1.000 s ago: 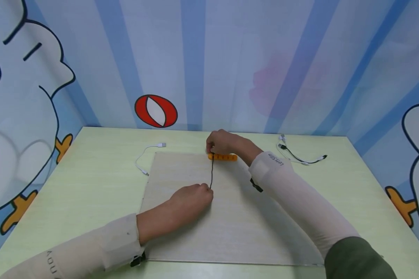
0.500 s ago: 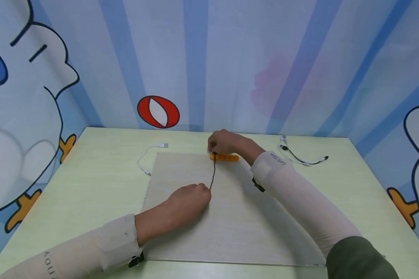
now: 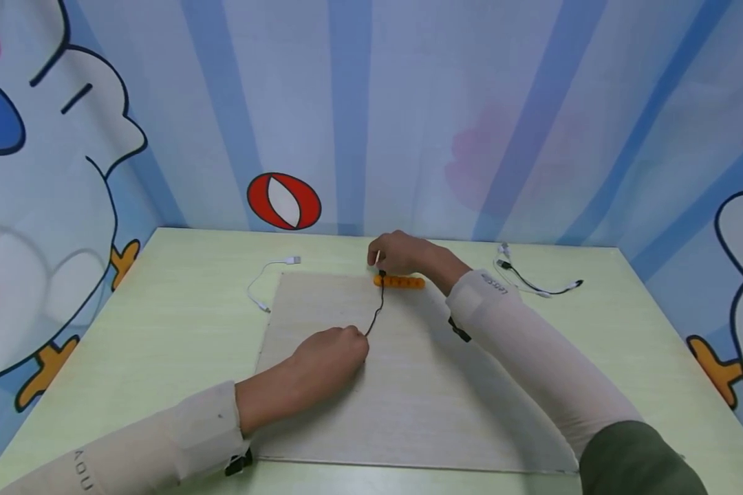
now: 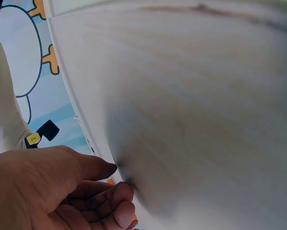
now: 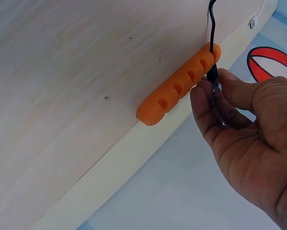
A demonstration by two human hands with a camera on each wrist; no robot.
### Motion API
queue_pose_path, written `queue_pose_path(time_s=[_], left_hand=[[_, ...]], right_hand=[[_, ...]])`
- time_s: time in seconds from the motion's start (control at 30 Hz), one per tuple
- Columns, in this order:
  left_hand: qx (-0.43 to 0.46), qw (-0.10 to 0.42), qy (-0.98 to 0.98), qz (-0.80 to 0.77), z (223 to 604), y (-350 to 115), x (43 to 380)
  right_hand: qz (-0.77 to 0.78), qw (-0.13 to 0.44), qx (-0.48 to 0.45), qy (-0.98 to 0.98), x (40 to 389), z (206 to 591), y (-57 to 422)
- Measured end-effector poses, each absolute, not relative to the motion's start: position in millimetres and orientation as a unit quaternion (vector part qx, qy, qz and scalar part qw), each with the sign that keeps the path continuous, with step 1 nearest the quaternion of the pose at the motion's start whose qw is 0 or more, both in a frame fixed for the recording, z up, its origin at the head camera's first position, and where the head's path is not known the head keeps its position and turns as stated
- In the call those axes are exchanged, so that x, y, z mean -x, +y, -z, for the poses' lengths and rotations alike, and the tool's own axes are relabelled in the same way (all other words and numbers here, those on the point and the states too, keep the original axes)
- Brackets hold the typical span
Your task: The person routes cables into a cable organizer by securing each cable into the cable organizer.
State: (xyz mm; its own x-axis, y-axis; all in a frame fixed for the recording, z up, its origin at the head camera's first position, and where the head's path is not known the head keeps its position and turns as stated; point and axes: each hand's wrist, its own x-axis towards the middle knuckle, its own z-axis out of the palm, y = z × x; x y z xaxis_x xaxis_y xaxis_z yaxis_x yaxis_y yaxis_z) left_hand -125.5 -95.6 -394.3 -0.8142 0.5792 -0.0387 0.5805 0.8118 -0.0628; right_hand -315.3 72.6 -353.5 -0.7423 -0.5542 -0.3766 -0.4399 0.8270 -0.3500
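Note:
My right hand [image 3: 402, 252] is at the far edge of the board, pinching the dark plug of a black USB cable [image 5: 212, 72] between thumb and fingers. Right beside its fingertips lies an orange notched cable holder [image 5: 174, 88], and the cable runs across the notch at one end of it. From there the black cord [image 3: 382, 295] comes toward me with a slight bend and goes into my left hand [image 3: 328, 357], which grips it low over the board. In the left wrist view the thumb and curled fingers [image 4: 122, 196] show, but the cord is hard to make out.
A beige board [image 3: 458, 412] lies on the pale green table [image 3: 198, 295]. On the left is a white USB cable [image 3: 293, 260]; at the back right lie a black cable [image 3: 526, 280] and white cable ends [image 3: 503, 249]. A printed cloth wall [image 3: 396, 137] stands behind.
The left hand has shifted slightly left, and the cord has gone from straight to slightly bent and slanted. The right hand keeps its place at the holder. The whole view has drifted a little.

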Motion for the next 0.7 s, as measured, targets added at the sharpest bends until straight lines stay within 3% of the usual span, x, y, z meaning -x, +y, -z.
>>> queue_pose_path(time_s=[0.7], left_hand=[[-0.246, -0.02, 0.969, -0.01, 390.8, -107.8, 118.7]], right_hand=[[0.074, 0.229, 0.273, 0.931, 310.3, 352.9, 66.8]])
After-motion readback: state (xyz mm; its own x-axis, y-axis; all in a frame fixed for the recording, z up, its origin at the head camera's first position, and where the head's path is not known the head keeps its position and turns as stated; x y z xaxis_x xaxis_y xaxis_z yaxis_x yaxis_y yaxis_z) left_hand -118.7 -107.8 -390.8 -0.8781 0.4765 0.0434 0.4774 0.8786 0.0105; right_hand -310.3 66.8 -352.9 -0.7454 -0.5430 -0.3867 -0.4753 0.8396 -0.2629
